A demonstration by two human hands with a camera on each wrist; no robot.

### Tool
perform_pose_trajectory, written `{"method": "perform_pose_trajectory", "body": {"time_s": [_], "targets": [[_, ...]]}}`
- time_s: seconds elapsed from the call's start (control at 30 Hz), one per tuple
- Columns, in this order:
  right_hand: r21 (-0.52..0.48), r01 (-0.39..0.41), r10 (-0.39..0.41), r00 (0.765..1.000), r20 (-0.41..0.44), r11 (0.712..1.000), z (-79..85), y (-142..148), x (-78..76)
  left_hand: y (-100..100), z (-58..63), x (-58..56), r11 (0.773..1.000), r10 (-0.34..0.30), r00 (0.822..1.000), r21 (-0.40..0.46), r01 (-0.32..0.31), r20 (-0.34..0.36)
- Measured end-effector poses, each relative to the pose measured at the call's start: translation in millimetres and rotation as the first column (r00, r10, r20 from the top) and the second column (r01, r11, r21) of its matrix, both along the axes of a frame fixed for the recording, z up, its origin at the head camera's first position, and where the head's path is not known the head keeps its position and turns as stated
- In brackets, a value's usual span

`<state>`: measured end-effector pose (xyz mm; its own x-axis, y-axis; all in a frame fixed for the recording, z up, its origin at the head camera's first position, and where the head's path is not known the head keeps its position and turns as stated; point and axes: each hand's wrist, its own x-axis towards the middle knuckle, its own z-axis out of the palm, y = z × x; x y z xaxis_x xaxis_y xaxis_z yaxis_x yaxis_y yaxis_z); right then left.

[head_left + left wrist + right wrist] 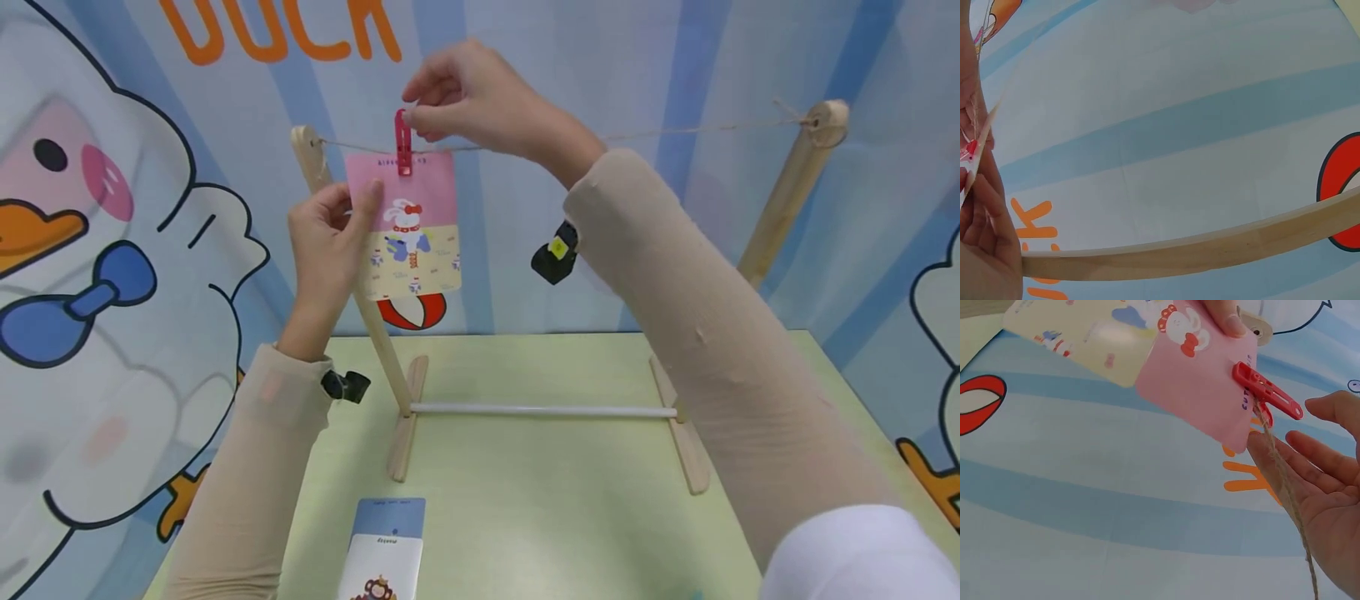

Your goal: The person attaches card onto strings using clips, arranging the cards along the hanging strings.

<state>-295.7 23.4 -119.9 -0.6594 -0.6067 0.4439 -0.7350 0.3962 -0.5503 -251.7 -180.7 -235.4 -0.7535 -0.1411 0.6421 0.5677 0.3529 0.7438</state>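
A pink and yellow card (435, 192) with a cartoon rabbit hangs at the twine (697, 130), near its left end. Across the card's top edge and the twine sits a red clothespin (403, 152). My left hand (324, 250) pinches the card's left edge, thumb on the front. Beside the clothespin's upper end is my right hand (491, 104). The right wrist view shows this right hand (1335, 494) with thumb and fingers spread, a small gap from the clothespin (1266, 390). Only part of the left hand (988, 244) appears in the left wrist view.
Wooden posts (783, 200) hold the twine at both sides, joined low down by a white rod (540, 410). On the pale green table (540, 517) lie a blue card (401, 517) and a white card (386, 558), overlapping. A duck-printed backdrop stands behind.
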Motion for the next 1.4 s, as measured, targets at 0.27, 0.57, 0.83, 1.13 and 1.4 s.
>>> {"method": "perform_pose_trajectory", "body": {"time_s": [0.27, 0.57, 0.83, 1.13, 1.4], "targets": [[0.109, 0.072, -0.060, 0.992, -0.109, 0.991, -5.1, -2, 2.9, -1, -0.3, 3.9, 0.997, 0.077, 0.996, -0.033, -0.076, 0.047], [0.148, 0.091, -0.057, 0.973, -0.225, 0.985, -3.3, 3, 15.7, -1, -2.2, 10.3, 0.986, 0.152, 0.987, -0.077, -0.148, 0.056], [0.127, 0.087, -0.041, 0.942, -0.332, 0.988, -3.8, 15, 24.4, 0, -8.4, 16.3, 0.979, 0.179, 0.980, -0.114, -0.169, 0.085], [0.097, 0.009, 0.037, 0.885, -0.464, 0.995, -12.5, 31, 34.7, -1, -17.0, 23.0, 0.976, 0.190, 0.975, -0.134, -0.174, 0.116], [0.089, -0.044, 0.085, 0.840, -0.536, 0.995, -19.6, 44, 40.5, -1, -21.0, 29.7, 0.977, 0.176, 0.976, -0.144, -0.157, 0.130]]}}
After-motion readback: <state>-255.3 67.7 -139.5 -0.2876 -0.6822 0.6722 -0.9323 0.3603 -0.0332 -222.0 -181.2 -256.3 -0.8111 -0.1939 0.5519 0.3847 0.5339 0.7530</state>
